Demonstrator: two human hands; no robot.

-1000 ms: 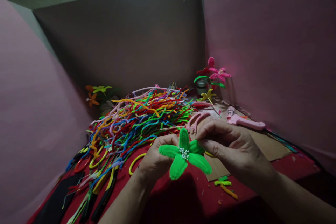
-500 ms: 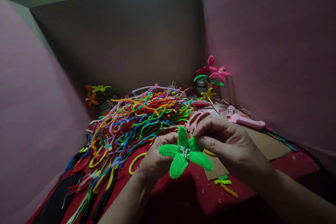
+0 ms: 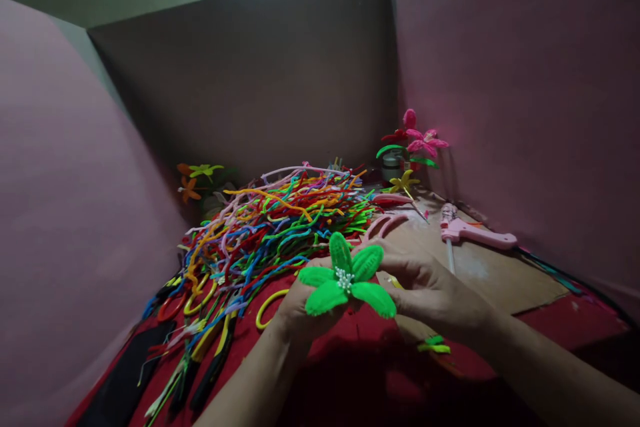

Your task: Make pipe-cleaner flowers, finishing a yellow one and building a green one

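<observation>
A bright green pipe-cleaner flower (image 3: 374,296) with white bead-like stamens faces me in the middle of the view. My left hand (image 3: 299,307) is closed behind it on the left, holding it from below; the petals cover its fingertips. From the other side, my right hand (image 3: 431,288) reaches in behind the petals, its fingers curled at the back of the flower. The exact grip there is hidden. Beyond the hands lies a large heap of coloured pipe cleaners (image 3: 280,220).
A pink glue gun (image 3: 480,235) rests on cardboard (image 3: 530,280) at right. Pink-handled scissors (image 3: 383,227) lie behind the right hand. Black-and-yellow pliers (image 3: 213,363) are at left. Finished flowers (image 3: 424,141) stand by the back wall. Green scraps (image 3: 435,345) lie on the red cloth (image 3: 245,373).
My right hand has left the upper right petal and moved lower behind the flower. That petal now stands spread out in full view. The whole view has shifted slightly.
</observation>
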